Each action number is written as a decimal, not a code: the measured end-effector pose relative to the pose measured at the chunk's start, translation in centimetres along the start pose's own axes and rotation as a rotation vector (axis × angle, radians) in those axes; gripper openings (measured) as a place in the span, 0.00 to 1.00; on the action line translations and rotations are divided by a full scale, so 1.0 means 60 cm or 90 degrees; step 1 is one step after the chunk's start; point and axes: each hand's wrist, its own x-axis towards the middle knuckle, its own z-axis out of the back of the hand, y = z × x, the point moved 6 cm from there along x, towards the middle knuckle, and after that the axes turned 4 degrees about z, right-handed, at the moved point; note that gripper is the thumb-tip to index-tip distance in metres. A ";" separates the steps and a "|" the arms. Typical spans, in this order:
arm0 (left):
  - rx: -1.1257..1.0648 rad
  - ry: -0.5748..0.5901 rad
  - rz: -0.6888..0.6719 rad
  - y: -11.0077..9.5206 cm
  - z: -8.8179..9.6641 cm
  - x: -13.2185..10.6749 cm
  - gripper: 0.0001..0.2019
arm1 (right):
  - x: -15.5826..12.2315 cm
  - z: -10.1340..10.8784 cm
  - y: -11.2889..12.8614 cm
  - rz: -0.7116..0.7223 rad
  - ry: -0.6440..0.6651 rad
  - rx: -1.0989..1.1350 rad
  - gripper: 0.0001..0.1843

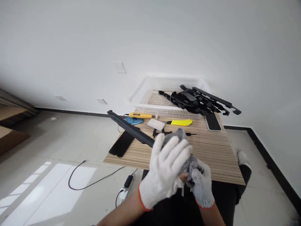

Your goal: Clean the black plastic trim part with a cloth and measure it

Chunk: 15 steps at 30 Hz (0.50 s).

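At the far edge of the surface [211,150] we see a white mesh basket [150,100] heaped with long black plastic parts [195,100], some jutting out past its right rim. In front of it lie a yellow screwdriver [140,115], a blue phone [134,120], a pale block [156,124], a yellow utility knife [181,122] and a dark phone [212,121]. Our left hand [166,171], gloved in white, wraps over a grey cloth [182,138] around a long black strip [131,127] that angles up-left above another dark phone [122,143]. Our right hand [202,185] is closed on the cloth's lower end, near the surface's front edge.
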 end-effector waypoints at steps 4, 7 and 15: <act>-0.028 -0.017 -0.038 -0.015 -0.029 -0.023 0.31 | -0.007 0.011 -0.029 -0.042 -0.021 0.023 0.18; 0.030 -0.056 0.012 0.048 -0.027 -0.045 0.32 | -0.014 0.048 -0.039 -0.078 -0.037 0.020 0.17; 0.028 -0.070 0.100 0.058 -0.027 -0.074 0.29 | -0.011 0.031 -0.030 -0.145 -0.054 -0.018 0.09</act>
